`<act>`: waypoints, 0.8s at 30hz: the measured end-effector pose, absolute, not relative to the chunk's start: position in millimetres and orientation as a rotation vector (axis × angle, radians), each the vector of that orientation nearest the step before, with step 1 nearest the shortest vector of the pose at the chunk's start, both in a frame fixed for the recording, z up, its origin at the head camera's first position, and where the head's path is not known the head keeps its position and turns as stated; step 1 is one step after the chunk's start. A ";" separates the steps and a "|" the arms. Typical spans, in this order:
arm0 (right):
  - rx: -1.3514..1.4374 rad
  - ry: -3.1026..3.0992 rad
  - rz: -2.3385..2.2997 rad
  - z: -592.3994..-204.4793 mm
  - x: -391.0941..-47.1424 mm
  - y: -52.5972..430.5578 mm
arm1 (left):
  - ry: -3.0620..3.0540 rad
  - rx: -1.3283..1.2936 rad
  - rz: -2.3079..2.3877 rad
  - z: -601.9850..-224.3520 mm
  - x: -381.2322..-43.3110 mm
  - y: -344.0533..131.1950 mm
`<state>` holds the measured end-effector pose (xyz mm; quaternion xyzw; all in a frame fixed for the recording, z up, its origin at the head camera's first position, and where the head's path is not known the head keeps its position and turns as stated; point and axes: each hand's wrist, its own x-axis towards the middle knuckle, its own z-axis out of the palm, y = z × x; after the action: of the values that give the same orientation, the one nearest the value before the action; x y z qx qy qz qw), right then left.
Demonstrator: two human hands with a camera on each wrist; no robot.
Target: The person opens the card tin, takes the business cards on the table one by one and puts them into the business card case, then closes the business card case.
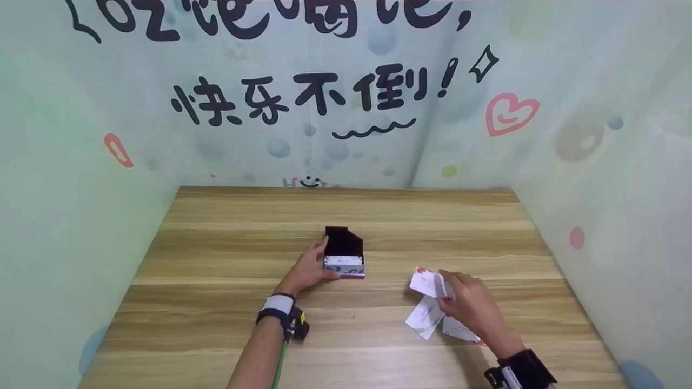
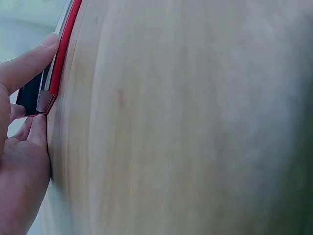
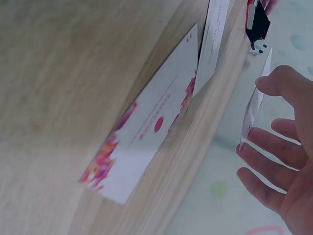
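Observation:
A black business card box (image 1: 344, 241) with its flap up stands near the middle of the table, and white cards (image 1: 345, 261) show inside it. My left hand (image 1: 307, 274) grips the box at its left side, thumb at the front edge. In the left wrist view the box's red edge (image 2: 66, 49) lies along the wood under the thumb. My right hand (image 1: 474, 303) pinches a white business card (image 1: 428, 282) between thumb and fingers, raised above the table. Below it lie a white card (image 1: 424, 317) and a flower-printed card (image 3: 146, 132).
The wooden table (image 1: 227, 335) meets a printed backdrop (image 1: 243, 156) at its back and sides. A wrist camera (image 1: 298, 326) with a green cable sits on the left wrist, and another strap (image 1: 521, 370) is round the right one.

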<state>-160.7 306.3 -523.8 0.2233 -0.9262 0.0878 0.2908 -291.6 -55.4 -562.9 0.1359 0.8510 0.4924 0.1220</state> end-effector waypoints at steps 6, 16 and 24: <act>0.672 -2.449 0.231 -522.3 -169.4 294.5 | 2.489 0.409 1.425 -562.7 -290.9 -56.6; 0.717 -2.490 0.261 -517.0 -182.2 281.9 | 2.500 0.409 1.408 -560.0 -292.8 -56.6; 0.754 -2.485 0.219 -521.0 -190.3 272.4 | 2.474 0.454 1.440 -564.9 -292.1 -58.8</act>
<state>-190.3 272.4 -521.0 0.2789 -0.9195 0.0810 0.2648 -292.1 -58.8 -564.9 0.1554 0.8473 0.4931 0.1214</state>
